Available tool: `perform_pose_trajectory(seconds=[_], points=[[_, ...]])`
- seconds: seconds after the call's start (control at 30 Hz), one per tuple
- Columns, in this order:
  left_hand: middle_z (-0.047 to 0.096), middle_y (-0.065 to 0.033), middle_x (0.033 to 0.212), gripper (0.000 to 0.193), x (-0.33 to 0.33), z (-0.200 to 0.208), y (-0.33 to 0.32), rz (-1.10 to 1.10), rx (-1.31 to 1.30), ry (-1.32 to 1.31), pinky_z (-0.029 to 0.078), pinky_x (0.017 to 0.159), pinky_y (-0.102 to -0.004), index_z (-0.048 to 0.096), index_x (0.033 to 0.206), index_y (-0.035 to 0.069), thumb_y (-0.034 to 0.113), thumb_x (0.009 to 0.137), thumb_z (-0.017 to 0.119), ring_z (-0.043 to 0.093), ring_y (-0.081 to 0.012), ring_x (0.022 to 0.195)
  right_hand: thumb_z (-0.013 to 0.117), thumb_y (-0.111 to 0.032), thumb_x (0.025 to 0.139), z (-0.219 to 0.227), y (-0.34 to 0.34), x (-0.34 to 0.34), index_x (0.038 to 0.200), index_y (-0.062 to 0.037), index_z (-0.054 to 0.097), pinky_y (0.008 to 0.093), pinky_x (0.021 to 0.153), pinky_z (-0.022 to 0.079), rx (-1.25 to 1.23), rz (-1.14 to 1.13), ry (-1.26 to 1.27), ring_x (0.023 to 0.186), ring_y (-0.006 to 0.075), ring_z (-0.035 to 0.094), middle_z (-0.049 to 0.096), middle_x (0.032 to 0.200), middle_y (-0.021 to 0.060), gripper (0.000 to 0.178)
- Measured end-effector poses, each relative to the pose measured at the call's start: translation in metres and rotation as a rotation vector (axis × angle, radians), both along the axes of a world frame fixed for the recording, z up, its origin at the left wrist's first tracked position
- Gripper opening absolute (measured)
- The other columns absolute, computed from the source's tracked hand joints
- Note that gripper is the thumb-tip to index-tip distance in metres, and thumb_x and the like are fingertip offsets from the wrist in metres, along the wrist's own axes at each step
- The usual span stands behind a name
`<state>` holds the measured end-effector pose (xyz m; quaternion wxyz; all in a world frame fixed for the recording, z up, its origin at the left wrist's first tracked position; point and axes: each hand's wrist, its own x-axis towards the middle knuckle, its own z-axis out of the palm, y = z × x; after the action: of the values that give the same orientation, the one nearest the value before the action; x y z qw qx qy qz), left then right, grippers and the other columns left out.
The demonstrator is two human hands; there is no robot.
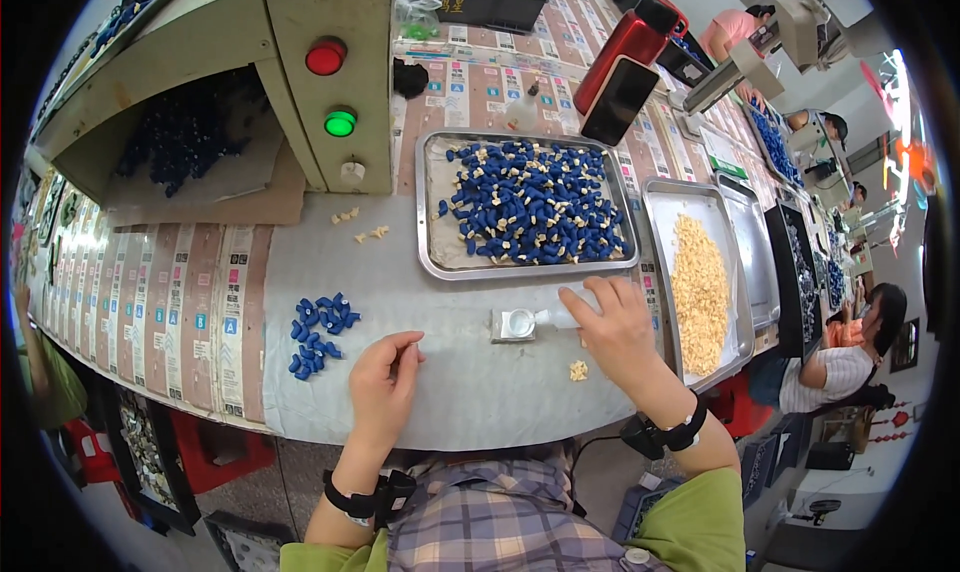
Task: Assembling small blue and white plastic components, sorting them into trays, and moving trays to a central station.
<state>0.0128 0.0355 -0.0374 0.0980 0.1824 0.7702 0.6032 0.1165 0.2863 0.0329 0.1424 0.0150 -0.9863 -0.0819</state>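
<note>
My right hand (618, 330) has its fingers closed round a small translucent white bottle (557, 318). The bottle lies on its side, its narrow end toward a small round white dish (517, 324) on a square metal block. Left of the dish, my left hand (385, 380) hovers over the grey sheet with thumb and fingers drawn together; whether anything small is between them is hidden. A group of small blue parts (318, 332) lies left of that hand. A few cream-coloured pieces (578, 371) sit below my right hand.
Ahead stands a metal tray (428, 242) of blue parts with cream pieces. Another tray (655, 197) at right holds cream pieces. A machine (330, 162) with red and green buttons is at far left. A red bottle (622, 47) and phone (620, 100) stand at the back. Other people sit at right.
</note>
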Motion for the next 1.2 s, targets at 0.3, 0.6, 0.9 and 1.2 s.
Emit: perform_pose_trajectory(seconds=[0.3, 0.6, 0.9, 1.2], points=[[0.06, -0.0065, 0.075, 0.012, 0.0, -0.001, -0.002, -0.018, -0.007, -0.02, 0.045, 0.06, -0.0219, 0.061, 0.093, -0.001, 0.001, 0.083, 0.053, 0.059, -0.0119, 0.067, 0.053, -0.013, 0.067, 0.011, -0.003, -0.005, 0.097, -0.0101, 0.061, 0.0338, 0.072, 0.039, 0.135, 0.083, 0.007, 0.089, 0.0235, 0.049, 0.053, 0.095, 0.0087, 0.031], [0.061, -0.0082, 0.074, 0.011, 0.001, -0.003, -0.001, 0.01, -0.007, 0.001, 0.045, 0.058, -0.0241, 0.061, 0.09, 0.001, 0.001, 0.08, 0.055, 0.06, -0.0152, 0.064, 0.055, -0.011, 0.066, 0.004, 0.001, -0.003, 0.097, -0.0101, 0.062, 0.0342, 0.072, 0.04, 0.058, 0.075, 0.038, 0.088, 0.0243, 0.049, 0.054, 0.094, 0.0088, 0.032], [0.059, -0.0067, 0.071, 0.012, 0.002, -0.004, -0.002, 0.003, 0.001, -0.034, 0.044, 0.06, -0.0222, 0.061, 0.09, -0.001, -0.001, 0.082, 0.053, 0.057, -0.0119, 0.063, 0.064, -0.006, 0.066, -0.018, 0.006, 0.006, 0.102, -0.0115, 0.062, 0.0346, 0.081, 0.042, -0.694, -0.125, -0.109, 0.093, 0.0262, 0.051, 0.057, 0.095, 0.0078, 0.036], [0.054, -0.0026, 0.069, 0.013, 0.0, -0.011, 0.002, 0.002, -0.015, -0.041, 0.041, 0.056, -0.0192, 0.058, 0.093, -0.002, 0.001, 0.086, 0.048, 0.05, -0.0075, 0.061, 0.067, -0.017, 0.077, 0.005, 0.047, -0.003, 0.11, -0.0029, 0.055, 0.0288, 0.085, 0.042, -1.511, -0.262, -0.198, 0.097, 0.0135, 0.054, 0.059, 0.104, 0.0067, 0.038]])
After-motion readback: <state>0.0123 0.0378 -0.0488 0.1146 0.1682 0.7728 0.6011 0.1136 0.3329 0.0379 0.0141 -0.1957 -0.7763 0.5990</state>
